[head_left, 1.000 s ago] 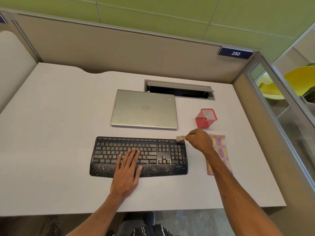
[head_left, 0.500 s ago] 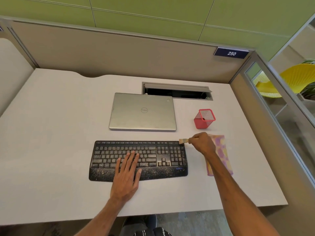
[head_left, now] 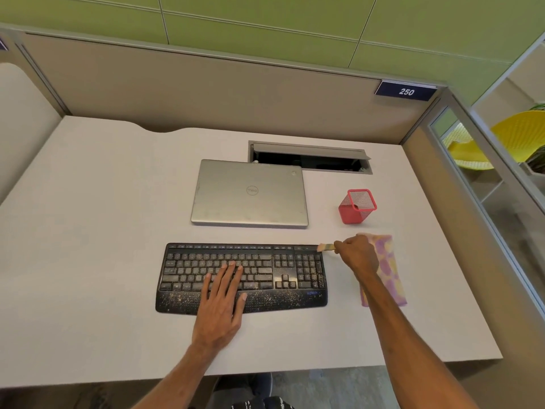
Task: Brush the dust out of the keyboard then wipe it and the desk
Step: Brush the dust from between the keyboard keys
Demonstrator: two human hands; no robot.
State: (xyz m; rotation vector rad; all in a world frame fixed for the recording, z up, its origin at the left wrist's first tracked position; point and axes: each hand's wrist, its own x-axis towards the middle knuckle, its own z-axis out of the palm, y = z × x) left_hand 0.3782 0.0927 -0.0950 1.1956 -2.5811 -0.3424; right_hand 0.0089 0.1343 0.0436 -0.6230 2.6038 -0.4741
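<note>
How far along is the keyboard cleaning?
Done: nothing visibly; keyboard is dust-speckled. In hand: right hand holds brush at its top-right corner, left hand flat on keys. Left: most brushing, then wiping keyboard and desk; cloth lies right of keyboard.

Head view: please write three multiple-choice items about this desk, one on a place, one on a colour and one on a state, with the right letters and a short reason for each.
1. Where does the cloth lie?
A) right of the keyboard
B) left of it
C) on top of it

2. Which colour is the mesh pen cup?
A) blue
B) red
C) black

3. What does the right hand do?
A) hangs open, holding nothing
B) grips the cloth
C) pinches the brush

Answers: 1 A, the cloth lies beyond the keyboard's right end; 2 B, its mesh is red; 3 C, the fingers pinch the brush handle at the keyboard's far right corner.
</note>
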